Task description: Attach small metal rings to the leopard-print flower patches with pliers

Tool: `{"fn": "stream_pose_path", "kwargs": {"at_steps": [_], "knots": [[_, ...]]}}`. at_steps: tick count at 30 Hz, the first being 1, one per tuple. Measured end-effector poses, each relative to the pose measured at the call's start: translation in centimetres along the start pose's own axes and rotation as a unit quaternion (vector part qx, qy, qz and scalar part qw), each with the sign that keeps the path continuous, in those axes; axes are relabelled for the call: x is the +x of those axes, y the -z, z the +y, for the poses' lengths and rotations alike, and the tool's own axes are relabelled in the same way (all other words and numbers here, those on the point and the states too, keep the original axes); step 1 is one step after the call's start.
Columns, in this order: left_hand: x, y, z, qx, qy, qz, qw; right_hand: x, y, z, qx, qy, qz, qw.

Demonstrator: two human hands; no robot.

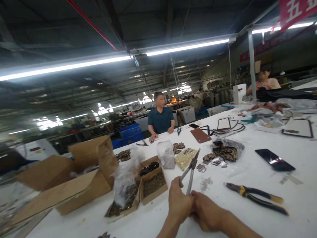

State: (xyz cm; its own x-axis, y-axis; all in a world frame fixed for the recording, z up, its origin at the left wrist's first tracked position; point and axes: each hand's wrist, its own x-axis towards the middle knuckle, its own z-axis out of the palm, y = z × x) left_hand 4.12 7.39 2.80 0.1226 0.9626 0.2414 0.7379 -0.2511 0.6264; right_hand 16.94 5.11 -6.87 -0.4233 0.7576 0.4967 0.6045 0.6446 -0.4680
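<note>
My left hand [178, 201] grips the handles of grey metal pliers [191, 167], whose jaws point up and away over the white table [247, 172]. My right hand [206, 211] rests against the left hand at the pliers' handle ends, fingers curled; whether it holds anything is hidden. Small flower-shaped metal pieces [201, 168] lie just beyond the jaws.
Yellow-handled pliers [255, 195] and a black phone [274, 160] lie to the right. Small cardboard boxes of metal parts [153, 185], plastic bags [125, 185] and a big open carton [74, 185] stand to the left. A person in a teal shirt [160, 120] sits across the table.
</note>
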Motion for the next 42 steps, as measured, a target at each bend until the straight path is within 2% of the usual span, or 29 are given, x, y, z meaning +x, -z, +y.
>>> {"fn": "stream_pose_path", "kwargs": {"at_steps": [4, 8, 13, 17, 21, 24, 27, 30, 32, 34, 38, 40, 42], "knots": [[0.1, -1.5, -1.3, 0.016, 0.009, -0.002, 1.0, -1.2, 2.6, 1.6, 0.005, -0.018, -0.006, 1.0], [0.3, -3.2, -2.6, 0.021, 0.016, -0.016, 1.0, -2.0, 4.4, 2.6, 0.017, -0.071, -0.024, 0.997], [0.5, -5.2, -4.3, 0.04, 0.022, -0.016, 0.999, -2.8, 4.8, 4.2, -0.02, -0.104, -0.02, 0.994], [0.4, -5.9, -4.9, 0.051, 0.019, -0.015, 0.998, -3.2, 5.0, 4.9, -0.034, -0.148, -0.019, 0.988], [0.3, -6.2, -5.4, 0.057, 0.009, -0.006, 0.998, -2.9, 5.2, 5.8, 0.082, -0.221, 0.052, 0.97], [0.0, -6.4, -5.8, 0.059, -0.027, 0.008, 0.998, -2.2, 5.4, 6.2, 0.256, -0.277, 0.126, 0.918], [-0.3, -6.5, -6.0, 0.067, -0.086, 0.039, 0.993, -1.3, 5.7, 6.2, 0.368, -0.282, 0.159, 0.872], [-0.6, -6.4, -5.9, 0.083, -0.128, 0.084, 0.985, -0.8, 5.8, 6.1, 0.395, -0.268, 0.163, 0.864], [-0.6, -6.1, -5.8, 0.09, -0.141, 0.107, 0.98, -0.9, 5.7, 6.2, 0.385, -0.268, 0.155, 0.869], [-0.6, -5.8, -5.7, 0.095, -0.148, 0.12, 0.977, -1.3, 5.6, 6.2, 0.336, -0.27, 0.124, 0.894], [-0.4, -5.5, -5.8, 0.101, -0.156, 0.129, 0.974, -2.3, 5.5, 5.7, 0.117, -0.231, 0.014, 0.966], [-0.3, -5.6, -6.0, 0.103, -0.155, 0.132, 0.974, -2.7, 5.4, 5.1, 0.014, -0.194, -0.019, 0.981], [-0.2, -5.7, -6.2, 0.105, -0.152, 0.133, 0.974, -2.8, 5.3, 4.5, -0.044, -0.167, -0.033, 0.984]]}}
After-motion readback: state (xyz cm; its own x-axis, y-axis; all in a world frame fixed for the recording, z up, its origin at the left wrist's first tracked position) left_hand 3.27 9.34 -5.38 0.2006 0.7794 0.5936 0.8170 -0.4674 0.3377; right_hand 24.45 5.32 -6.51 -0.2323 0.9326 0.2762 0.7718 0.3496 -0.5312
